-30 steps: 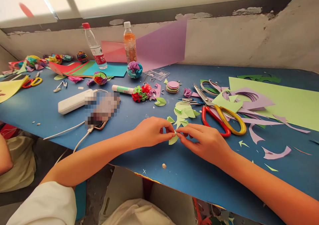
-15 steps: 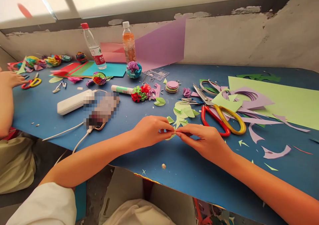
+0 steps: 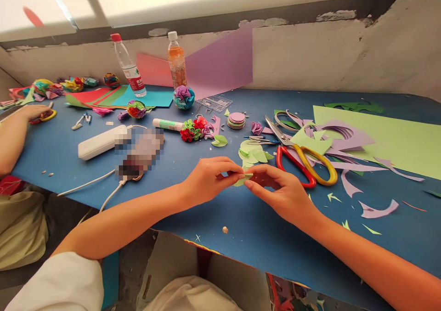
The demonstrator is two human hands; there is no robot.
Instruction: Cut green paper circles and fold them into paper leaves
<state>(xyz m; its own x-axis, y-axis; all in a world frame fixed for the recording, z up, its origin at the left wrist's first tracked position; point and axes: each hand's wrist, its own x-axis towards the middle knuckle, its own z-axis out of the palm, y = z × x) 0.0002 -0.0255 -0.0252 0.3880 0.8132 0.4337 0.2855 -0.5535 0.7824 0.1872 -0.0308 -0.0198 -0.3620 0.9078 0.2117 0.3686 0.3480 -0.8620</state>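
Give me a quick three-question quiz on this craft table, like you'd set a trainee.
1. True or false: the left hand and right hand pinch one small green paper piece between them.
2. Which lies just beyond the right hand? A) red-and-yellow scissors B) glue stick C) orange drink bottle
3. What colour is the large paper sheet at the table's right side?

Key: 1 true; 2 A; 3 light green.
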